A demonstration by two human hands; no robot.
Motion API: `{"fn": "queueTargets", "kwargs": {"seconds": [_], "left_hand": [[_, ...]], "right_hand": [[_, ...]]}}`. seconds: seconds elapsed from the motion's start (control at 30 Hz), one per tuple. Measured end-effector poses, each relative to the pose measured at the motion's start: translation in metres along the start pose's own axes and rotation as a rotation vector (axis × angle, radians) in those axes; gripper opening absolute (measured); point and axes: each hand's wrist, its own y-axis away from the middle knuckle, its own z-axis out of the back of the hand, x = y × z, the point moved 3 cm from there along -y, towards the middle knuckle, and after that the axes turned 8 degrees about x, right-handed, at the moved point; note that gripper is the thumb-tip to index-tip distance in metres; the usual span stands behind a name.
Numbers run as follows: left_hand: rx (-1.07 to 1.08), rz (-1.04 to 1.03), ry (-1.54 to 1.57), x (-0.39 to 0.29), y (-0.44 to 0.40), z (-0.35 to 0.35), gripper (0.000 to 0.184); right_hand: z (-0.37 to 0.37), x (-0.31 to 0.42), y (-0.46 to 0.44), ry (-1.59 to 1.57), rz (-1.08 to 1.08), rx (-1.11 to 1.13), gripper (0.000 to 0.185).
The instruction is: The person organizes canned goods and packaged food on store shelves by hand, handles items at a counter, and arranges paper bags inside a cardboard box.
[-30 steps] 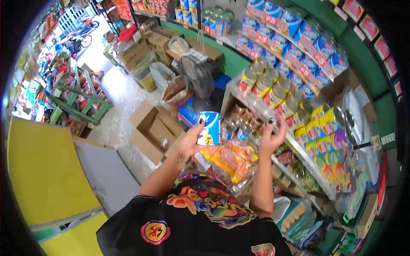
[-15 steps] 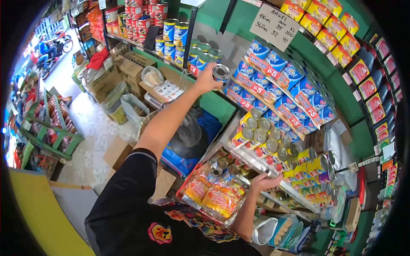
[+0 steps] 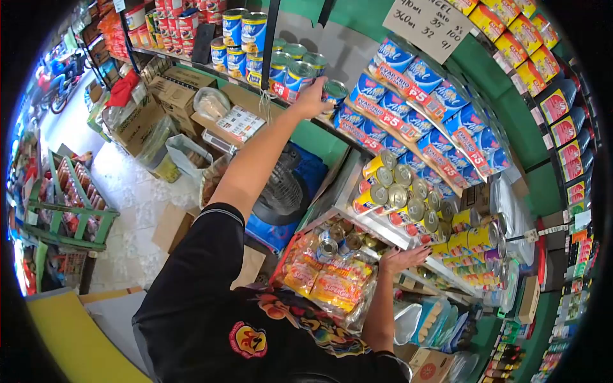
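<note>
My left hand [image 3: 311, 101] is stretched out to the upper shelf, fingers closed round the side of a tin can [image 3: 334, 90] with a metal lid. That can stands between blue-labelled cans [image 3: 300, 75] on its left and stacked blue Angel milk packs [image 3: 396, 108] on its right. Lower down, my right hand [image 3: 405, 258] lies flat with its fingers out, holding nothing, at the edge of a metal shelf [image 3: 383, 231]. Yellow-and-red cans [image 3: 397, 195] stand in rows just above it.
Below my right hand sits a red crate [image 3: 278, 271] with orange Super packs [image 3: 335, 287] and several cans. A fan [image 3: 281, 191] is under the upper shelf, near cardboard boxes [image 3: 175, 96]. A handwritten price sign [image 3: 429, 25] hangs above the milk packs.
My left hand has brought the can upright down among the shelf cans; before, it was tilted. My right hand's fingers have straightened at the metal shelf's edge. The view has shifted slightly.
</note>
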Motion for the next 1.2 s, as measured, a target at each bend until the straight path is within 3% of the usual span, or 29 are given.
{"fn": "queueTargets", "kwargs": {"seconds": [0.1, 0.2, 0.23, 0.3, 0.37, 0.4, 0.47, 0.5, 0.53, 0.57, 0.63, 0.7, 0.77, 0.87, 0.97, 1.2], "left_hand": [[0.136, 0.038, 0.04, 0.003, -0.004, 0.008, 0.089], [0.223, 0.027, 0.202, 0.048, -0.024, -0.006, 0.094], [0.261, 0.085, 0.148, 0.021, -0.012, 0.006, 0.092], [0.157, 0.062, 0.031, 0.033, -0.01, 0.005, 0.088], [0.008, -0.006, 0.104, -0.004, 0.028, 0.018, 0.067], [-0.311, -0.106, 0.348, -0.058, 0.075, 0.022, 0.043], [-0.369, 0.032, 0.178, -0.12, 0.156, 0.016, 0.024], [-0.355, 0.136, 0.522, -0.142, 0.196, -0.012, 0.013], [-0.33, 0.052, 0.422, -0.136, 0.234, -0.047, 0.009], [-0.218, 0.022, 0.274, -0.14, 0.271, -0.078, 0.009], [0.01, 0.243, 0.344, -0.121, 0.342, -0.155, 0.015], [0.145, 0.3, 0.2, -0.072, 0.396, -0.233, 0.046], [0.137, 0.172, 0.113, -0.069, 0.399, -0.264, 0.062], [0.218, 0.139, 0.004, -0.079, 0.387, -0.282, 0.073], [0.429, 0.446, 0.208, -0.057, 0.393, -0.311, 0.082], [0.512, 0.351, -0.265, -0.079, 0.392, -0.296, 0.092]], "right_hand": [[-0.003, -0.004, 0.001, -0.005, 0.015, -0.017, 0.084], [-0.005, -0.007, -0.002, -0.005, -0.017, -0.022, 0.086], [-0.007, -0.009, -0.004, -0.007, -0.036, -0.019, 0.087], [-0.012, -0.018, -0.004, -0.033, -0.129, 0.068, 0.087], [-0.003, -0.013, -0.003, 0.023, -0.07, 0.11, 0.089], [-0.002, -0.012, -0.001, 0.02, -0.034, 0.06, 0.088], [-0.002, -0.005, -0.003, -0.021, 0.015, -0.047, 0.084], [-0.003, -0.003, -0.002, -0.011, 0.015, -0.057, 0.082], [-0.004, -0.005, -0.002, -0.006, 0.007, -0.052, 0.083], [-0.005, -0.006, -0.002, -0.003, 0.001, -0.048, 0.084], [-0.003, -0.005, -0.004, -0.041, 0.023, -0.058, 0.083], [-0.002, -0.005, -0.004, -0.052, 0.029, -0.053, 0.083], [-0.002, -0.006, -0.003, -0.036, 0.024, -0.032, 0.084], [0.001, -0.009, 0.0, -0.024, 0.039, 0.008, 0.088], [0.002, -0.009, 0.0, -0.022, 0.043, 0.038, 0.089], [0.008, -0.013, 0.003, -0.005, 0.009, 0.125, 0.091]]}}
